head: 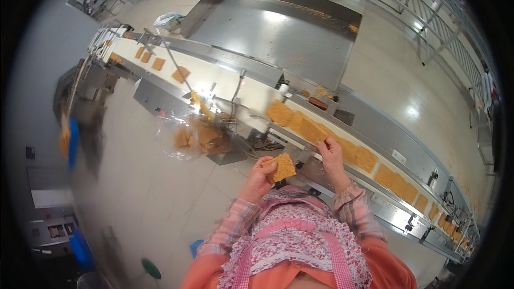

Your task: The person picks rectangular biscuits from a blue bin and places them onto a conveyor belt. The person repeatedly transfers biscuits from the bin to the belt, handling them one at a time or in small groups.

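A golden, crumbly square food piece (283, 167) is pinched in my left hand (259, 178), held in front of the apron beside the conveyor. My right hand (332, 158) reaches over the conveyor's near rail, fingers bent and close together. Its fingertips meet the edge of a row of overlapping golden squares (309, 128) on the pale conveyor belt (251, 92). Whether they grip a square is not plain. Farther right along the belt, more squares (395, 182) lie in a line. At the far left, several separate squares (158, 63) sit spaced apart.
A clear plastic bag (200, 136) of brown pieces hangs left of my hands, near a yellow-handled tool (202, 104). Beyond the belt stands a large stainless steel tray (281, 28) with crumbs. Metal racks (421, 16) stand at the upper right. A red-brown object (318, 103) lies on the far ledge.
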Demonstrator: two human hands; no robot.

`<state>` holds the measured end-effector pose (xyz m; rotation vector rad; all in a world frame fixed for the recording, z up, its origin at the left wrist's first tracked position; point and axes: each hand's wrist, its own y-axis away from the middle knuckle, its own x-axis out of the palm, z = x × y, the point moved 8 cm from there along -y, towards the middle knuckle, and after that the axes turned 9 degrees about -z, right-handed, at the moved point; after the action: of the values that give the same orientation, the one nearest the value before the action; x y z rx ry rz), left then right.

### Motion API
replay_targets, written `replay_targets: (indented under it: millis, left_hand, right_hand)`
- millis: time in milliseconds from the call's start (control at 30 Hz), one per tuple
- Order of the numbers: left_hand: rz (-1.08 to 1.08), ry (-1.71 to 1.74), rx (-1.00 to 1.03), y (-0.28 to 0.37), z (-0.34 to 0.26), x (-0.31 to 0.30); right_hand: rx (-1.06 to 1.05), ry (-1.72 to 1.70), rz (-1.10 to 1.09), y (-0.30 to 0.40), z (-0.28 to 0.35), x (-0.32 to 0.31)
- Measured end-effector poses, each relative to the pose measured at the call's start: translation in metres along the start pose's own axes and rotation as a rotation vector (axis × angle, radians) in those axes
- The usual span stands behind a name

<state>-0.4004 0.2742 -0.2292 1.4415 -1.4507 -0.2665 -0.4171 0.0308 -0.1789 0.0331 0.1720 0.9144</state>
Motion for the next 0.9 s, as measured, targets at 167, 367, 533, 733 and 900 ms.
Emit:
replay_targets:
  millis: [167, 367, 533, 733, 900]
  left_hand:
    - [-0.121, -0.002, -0.047, 0.012, -0.007, -0.003]
    - [-0.031, -0.008, -0.056, 0.006, -0.007, -0.008]
    - [0.006, 0.015, -0.050, 0.008, -0.010, -0.003]
    - [0.060, -0.053, -0.056, 0.005, 0.011, 0.033]
    - [0.138, -0.242, -0.038, 0.012, 0.016, 0.058]
  right_hand:
    - [-0.942, 0.650, -0.028, -0.017, 0.093, 0.076]
    - [-0.976, 0.745, 0.149, -0.043, 0.053, 0.101]
    - [-0.683, 0.750, 0.006, -0.019, 0.046, 0.027]
    - [0.555, -0.216, 0.384, 0.063, -0.005, 0.025]
    - [0.555, -0.314, 0.247, 0.067, -0.007, 0.016]
